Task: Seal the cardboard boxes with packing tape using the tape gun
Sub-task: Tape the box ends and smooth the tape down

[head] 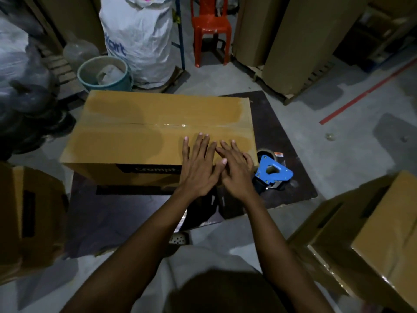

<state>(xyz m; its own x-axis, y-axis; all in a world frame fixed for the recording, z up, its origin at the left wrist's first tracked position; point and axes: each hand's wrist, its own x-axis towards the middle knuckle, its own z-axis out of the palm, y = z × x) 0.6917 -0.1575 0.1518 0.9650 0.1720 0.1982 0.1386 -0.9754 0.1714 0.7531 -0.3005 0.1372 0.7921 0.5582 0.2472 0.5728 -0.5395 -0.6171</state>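
Pressing down on the top of a closed cardboard box (140,134), the left hand (198,170) and the right hand (235,171) lie palm-down side by side near the box's front right corner, so close that they touch or overlap where they meet. The fingers (201,146) of both hands are straight and spread wide, holding nothing and pointing away from the person toward the middle seam. A strip of clear tape (173,125) runs along that seam across the lid and glints in the light. The box stands on a dark board (282,129) laid on the concrete floor (361,136). The tape gun (274,171), with a blue frame and a roll of tape at its far end, lies on the board just beside the box's right end, near the right hand but not touched by it. Another brown box (31,211) sits at the left edge of view, and a further one (379,233) sits at the right. Beyond the central box are a teal bucket (89,74), a tall white sack (140,41) and a red plastic chair (211,26). A red line (365,86) is marked on the floor to the right.
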